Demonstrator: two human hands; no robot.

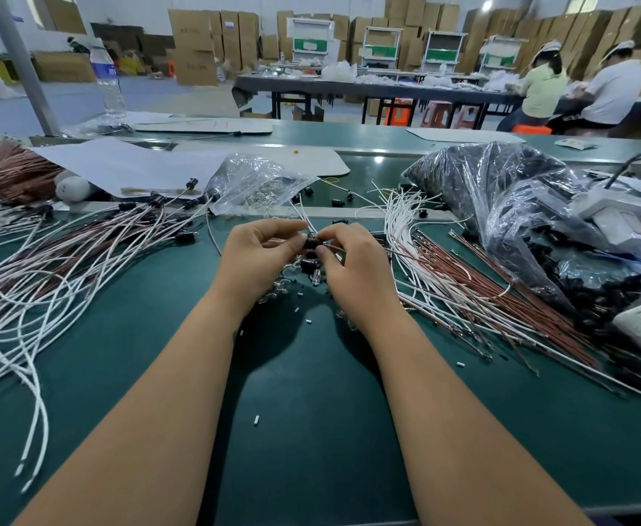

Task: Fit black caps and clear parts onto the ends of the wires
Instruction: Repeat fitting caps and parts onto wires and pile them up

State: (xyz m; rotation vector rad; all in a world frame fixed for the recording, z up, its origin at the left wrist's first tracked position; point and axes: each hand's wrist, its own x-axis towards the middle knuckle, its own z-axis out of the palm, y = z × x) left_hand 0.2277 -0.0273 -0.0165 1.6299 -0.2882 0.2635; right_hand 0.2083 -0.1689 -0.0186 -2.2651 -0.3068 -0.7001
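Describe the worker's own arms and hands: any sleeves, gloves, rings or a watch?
Both forearms are bare up to the frame edge, with no sleeves in sight. The left hand and right hand wear no gloves, and no rings, watch or wristband show.

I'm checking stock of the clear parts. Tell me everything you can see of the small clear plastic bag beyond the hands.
The clear plastic bag lies on its side on the green bench top, beyond both hands, crinkled and glossy. Small clear parts with thin metal legs fill it loosely. Its far edge lies against a white sheet; capped wire ends reach its left corner. Neither hand touches it.
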